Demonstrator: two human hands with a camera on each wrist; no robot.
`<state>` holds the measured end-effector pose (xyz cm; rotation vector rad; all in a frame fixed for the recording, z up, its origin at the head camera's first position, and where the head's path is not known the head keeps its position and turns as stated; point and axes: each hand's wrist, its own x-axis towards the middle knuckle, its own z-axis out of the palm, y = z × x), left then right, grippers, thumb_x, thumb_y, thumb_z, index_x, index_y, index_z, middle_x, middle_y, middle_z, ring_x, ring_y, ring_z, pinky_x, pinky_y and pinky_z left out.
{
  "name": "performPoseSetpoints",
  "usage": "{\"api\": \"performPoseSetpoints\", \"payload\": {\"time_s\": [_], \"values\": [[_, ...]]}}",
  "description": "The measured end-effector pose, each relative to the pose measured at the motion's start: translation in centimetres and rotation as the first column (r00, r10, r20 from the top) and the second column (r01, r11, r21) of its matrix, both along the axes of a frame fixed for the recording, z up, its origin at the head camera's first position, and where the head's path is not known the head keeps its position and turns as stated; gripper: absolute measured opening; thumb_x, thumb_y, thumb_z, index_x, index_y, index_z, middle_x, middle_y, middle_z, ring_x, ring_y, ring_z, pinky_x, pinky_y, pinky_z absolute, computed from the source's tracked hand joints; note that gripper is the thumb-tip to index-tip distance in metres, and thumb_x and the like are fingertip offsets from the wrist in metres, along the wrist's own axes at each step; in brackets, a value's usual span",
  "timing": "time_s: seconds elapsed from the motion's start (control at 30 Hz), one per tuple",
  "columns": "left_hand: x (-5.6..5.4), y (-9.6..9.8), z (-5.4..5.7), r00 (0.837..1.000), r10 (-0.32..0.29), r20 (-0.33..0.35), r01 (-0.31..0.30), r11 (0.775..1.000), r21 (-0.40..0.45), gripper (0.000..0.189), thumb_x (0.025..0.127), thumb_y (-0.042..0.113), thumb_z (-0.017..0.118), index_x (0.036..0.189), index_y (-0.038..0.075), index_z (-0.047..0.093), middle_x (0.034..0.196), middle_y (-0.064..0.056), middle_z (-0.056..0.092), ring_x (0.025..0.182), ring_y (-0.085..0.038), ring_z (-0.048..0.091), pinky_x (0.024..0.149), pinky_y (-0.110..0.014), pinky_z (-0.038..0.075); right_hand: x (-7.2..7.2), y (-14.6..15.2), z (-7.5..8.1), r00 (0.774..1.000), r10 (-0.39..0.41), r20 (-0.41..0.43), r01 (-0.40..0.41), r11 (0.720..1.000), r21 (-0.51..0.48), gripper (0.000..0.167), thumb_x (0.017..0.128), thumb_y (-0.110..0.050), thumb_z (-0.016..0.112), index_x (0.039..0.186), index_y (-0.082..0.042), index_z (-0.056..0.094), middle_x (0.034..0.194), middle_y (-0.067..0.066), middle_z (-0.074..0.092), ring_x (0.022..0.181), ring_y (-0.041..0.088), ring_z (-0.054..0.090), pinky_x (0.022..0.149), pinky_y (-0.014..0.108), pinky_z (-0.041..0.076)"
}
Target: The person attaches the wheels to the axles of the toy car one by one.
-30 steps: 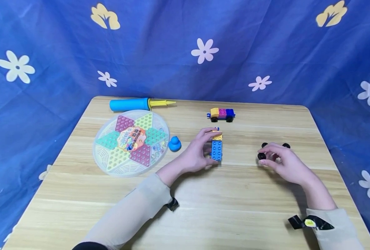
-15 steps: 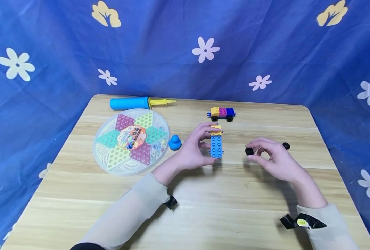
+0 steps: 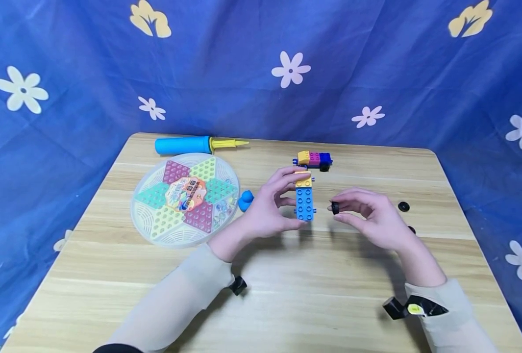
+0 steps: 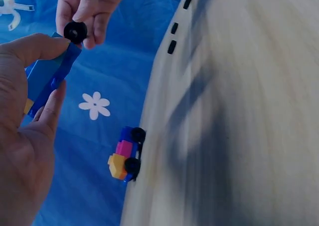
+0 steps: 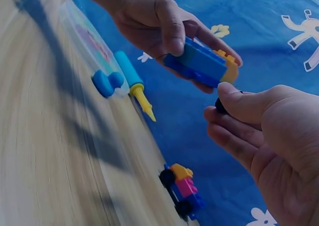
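Observation:
My left hand point(image 3: 267, 208) grips a toy car body point(image 3: 304, 202) of blue and yellow building bricks by its two ends, raised above the table. Small blue axle stubs stick out at its sides, with no wheels on those that show. Between thumb and fingers my right hand point(image 3: 377, 218) pinches a small black toy wheel point(image 3: 335, 208), a short way to the right of the car body. In the right wrist view the thumb and fingers cover most of that wheel point(image 5: 220, 107).
More black wheels point(image 3: 404, 206) lie at the right. Behind the hands stands a yellow, pink and blue brick car point(image 3: 314, 159) with wheels. A blue rubber duck point(image 3: 245, 200), a round Chinese checkers board point(image 3: 155, 230) and a blue hand pump point(image 3: 182, 145) are on the left.
The right hand has carried the wheel leftward from the other wheels, close to the car body. The left hand has lifted the car body and shifted it slightly away from the wearer.

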<state>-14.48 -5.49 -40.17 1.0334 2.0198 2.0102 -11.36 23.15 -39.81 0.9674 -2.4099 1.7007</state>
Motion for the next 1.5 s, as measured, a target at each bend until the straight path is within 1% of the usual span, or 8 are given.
{"api": "performPoseSetpoints", "payload": {"time_s": [0.23,0.37,0.53,0.63,0.83,1.07,1.3,1.5], "values": [[0.4,0.2,1.0,0.999,-0.003,-0.032,0.004,0.999,0.034,0.098,0.067,-0.023,0.089,0.153,0.007,0.055,0.160,0.001,0.039,0.130,-0.027,0.058,0.088,-0.043,0.063,0.0,-1.0,0.2,0.997,0.052,0.054,-0.045,0.992,-0.119,0.043,0.084,0.026,0.073,0.122,0.007,0.072,0.118,0.021,0.071,0.102,0.025,0.076,0.086,0.038,0.062],[0.6,0.4,1.3,0.998,-0.028,-0.048,0.031,0.998,0.063,0.095,0.068,-0.022,0.090,0.153,0.003,0.054,0.160,-0.003,0.039,0.129,-0.027,0.059,0.087,-0.044,0.063,0.1,-1.5,0.3,0.996,0.058,0.068,-0.046,0.987,-0.157,0.041,0.083,0.028,0.072,0.121,0.010,0.070,0.117,0.025,0.071,0.101,0.024,0.076,0.086,0.039,0.062],[0.8,0.5,1.4,0.998,-0.048,-0.044,0.051,0.995,0.086,0.095,0.068,-0.021,0.090,0.152,0.001,0.054,0.161,-0.006,0.038,0.128,-0.028,0.060,0.089,-0.045,0.062,0.2,-1.8,0.3,0.995,0.059,0.083,-0.045,0.986,-0.162,0.039,0.084,0.028,0.072,0.119,0.012,0.070,0.117,0.025,0.071,0.100,0.023,0.077,0.085,0.039,0.062],[1.0,0.5,1.5,0.998,-0.049,-0.037,0.052,0.995,0.089,0.094,0.068,-0.021,0.090,0.152,0.000,0.054,0.160,-0.003,0.038,0.127,-0.029,0.060,0.090,-0.045,0.062,0.3,-1.9,0.2,0.994,0.064,0.089,-0.050,0.987,-0.154,0.039,0.083,0.026,0.074,0.119,0.011,0.071,0.117,0.024,0.071,0.099,0.023,0.077,0.084,0.039,0.062],[1.0,0.5,1.5,0.998,-0.041,-0.038,0.044,0.995,0.085,0.094,0.066,-0.024,0.090,0.150,-0.001,0.055,0.159,-0.005,0.040,0.126,-0.030,0.060,0.087,-0.044,0.063,0.3,-2.0,0.1,0.993,0.073,0.097,-0.057,0.986,-0.154,0.039,0.083,0.026,0.074,0.118,0.011,0.071,0.118,0.024,0.071,0.100,0.024,0.077,0.084,0.040,0.062],[1.0,0.5,1.5,0.998,-0.034,-0.048,0.037,0.997,0.068,0.095,0.065,-0.023,0.091,0.150,0.001,0.057,0.160,-0.003,0.040,0.124,-0.029,0.061,0.085,-0.043,0.064,0.4,-2.3,0.1,0.998,0.042,0.037,-0.035,0.984,-0.176,0.036,0.079,0.026,0.078,0.111,0.011,0.075,0.110,0.022,0.074,0.091,0.023,0.077,0.078,0.036,0.064],[0.9,0.3,1.9,0.998,-0.068,0.006,0.067,0.994,0.081,0.094,0.066,-0.024,0.090,0.151,0.000,0.056,0.164,-0.009,0.037,0.132,-0.031,0.058,0.085,-0.045,0.063,0.3,-3.0,0.6,0.998,-0.004,-0.059,-0.006,0.986,-0.169,0.038,0.071,0.032,0.079,0.102,0.010,0.079,0.095,0.017,0.076,0.087,0.017,0.073,0.067,0.023,0.060],[0.8,0.3,1.9,0.997,-0.078,0.007,0.078,0.994,0.083,0.093,0.067,-0.023,0.090,0.150,0.001,0.056,0.163,-0.005,0.040,0.133,-0.029,0.057,0.084,-0.047,0.063,0.5,-3.4,1.2,0.993,-0.031,-0.113,0.020,0.995,-0.093,0.036,0.072,0.027,0.082,0.103,0.008,0.080,0.095,0.011,0.078,0.088,0.017,0.074,0.076,0.026,0.062]]}}
